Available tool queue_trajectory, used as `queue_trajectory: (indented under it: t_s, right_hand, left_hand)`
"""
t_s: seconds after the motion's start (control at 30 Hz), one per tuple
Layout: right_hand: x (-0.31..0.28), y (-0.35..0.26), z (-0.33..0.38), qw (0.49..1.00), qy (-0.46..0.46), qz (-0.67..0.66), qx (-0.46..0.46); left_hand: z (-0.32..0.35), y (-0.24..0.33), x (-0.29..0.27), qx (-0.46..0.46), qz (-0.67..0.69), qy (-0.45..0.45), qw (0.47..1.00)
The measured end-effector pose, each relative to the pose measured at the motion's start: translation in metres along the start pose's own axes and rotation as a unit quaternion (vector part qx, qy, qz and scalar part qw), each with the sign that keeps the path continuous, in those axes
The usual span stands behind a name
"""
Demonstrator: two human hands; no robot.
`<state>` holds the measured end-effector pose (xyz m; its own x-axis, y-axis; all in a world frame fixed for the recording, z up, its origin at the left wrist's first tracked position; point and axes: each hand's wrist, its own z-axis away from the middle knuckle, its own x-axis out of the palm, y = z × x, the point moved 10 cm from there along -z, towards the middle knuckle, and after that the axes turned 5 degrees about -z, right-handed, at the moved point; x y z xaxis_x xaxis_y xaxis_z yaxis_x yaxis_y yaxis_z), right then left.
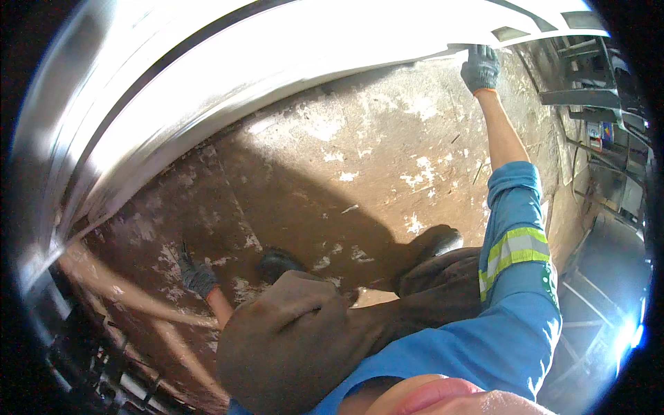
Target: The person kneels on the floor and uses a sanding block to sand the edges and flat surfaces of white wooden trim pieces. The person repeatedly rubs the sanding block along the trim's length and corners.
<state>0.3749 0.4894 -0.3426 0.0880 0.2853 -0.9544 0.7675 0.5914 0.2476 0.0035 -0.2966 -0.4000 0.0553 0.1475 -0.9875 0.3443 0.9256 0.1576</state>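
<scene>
My right hand (pixel 481 70), in a dark grey knitted glove, reaches far out to the lower edge of a large, brightly lit white panel (pixel 277 62). Its fingers are bent close together at that edge. A thin grey sliver shows beside them, and what they grip is too small to make out. Low on the left, my left hand (pixel 198 278), gloved the same way, hangs beside my knee above the floor. A thin dark shape points up from it; I cannot tell whether this is a finger or a tool.
Worn brown floor (pixel 332 180) with pale flaked patches lies under me, partly in shadow. My dark boots (pixel 439 241) stand on it. Dark metal racks (pixel 588 97) line the right side. More dark framework (pixel 104 346) stands at lower left. A bright light glares at lower right.
</scene>
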Motion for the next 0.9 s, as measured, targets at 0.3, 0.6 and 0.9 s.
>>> queue_trajectory:
  t_s: [0.3,0.6,0.9]
  right_hand:
    - [0.005,-0.131,-0.017,0.999,-0.004,-0.020,-0.046]
    - [-0.171,-0.601,0.090,0.861,-0.095,-0.404,-0.293]
    - [-0.201,-0.498,0.123,0.833,0.165,-0.435,-0.301]
  left_hand:
    - [-0.010,-0.005,0.003,-0.054,0.076,0.030,0.995]
    - [-0.008,0.053,-0.032,-0.105,0.245,0.094,0.959]
    - [0.018,-0.049,-0.009,-0.169,0.535,0.082,0.823]
